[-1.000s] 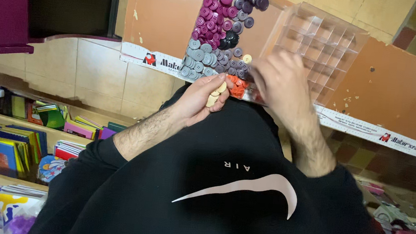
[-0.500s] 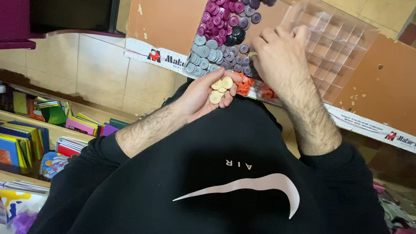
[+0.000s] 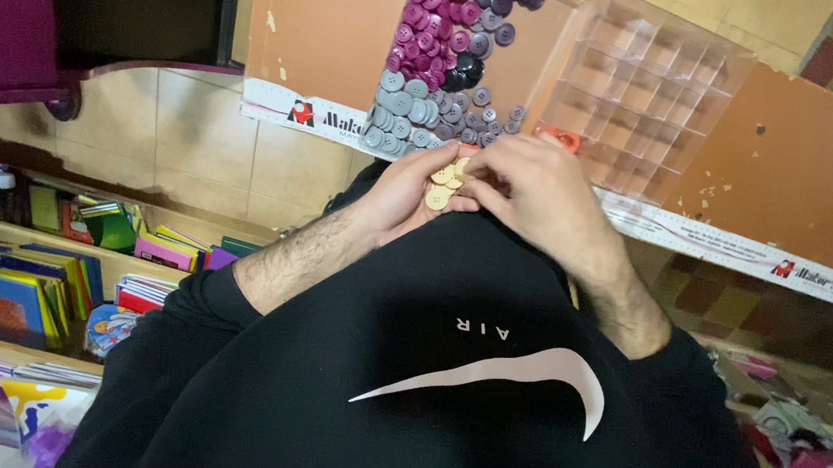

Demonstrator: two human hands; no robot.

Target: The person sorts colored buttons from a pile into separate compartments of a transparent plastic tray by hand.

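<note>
My left hand (image 3: 402,191) is cupped palm up against my black sweatshirt (image 3: 443,387), holding several cream buttons (image 3: 441,184). My right hand (image 3: 536,189) lies right beside it, fingertips touching those cream buttons. On the brown table (image 3: 325,15) beyond the hands lies a heap of loose buttons: magenta ones (image 3: 435,25) farther off, grey ones (image 3: 407,113) nearer, a few black ones (image 3: 468,68), and orange ones (image 3: 561,136) peeking out behind my right hand. A clear plastic compartment box (image 3: 640,93) stands just right of the heap.
The table edge carries a white printed strip (image 3: 717,245). Low shelves with colourful books and notebooks (image 3: 52,262) run along the left. A maroon cabinet (image 3: 14,8) stands at the upper left, over a tiled floor (image 3: 194,134). More packaged goods (image 3: 809,449) sit at the lower right.
My right hand has come back from the button heap near the clear box to my left palm. Both hands drew in toward my chest, with the cream buttons still in the left.
</note>
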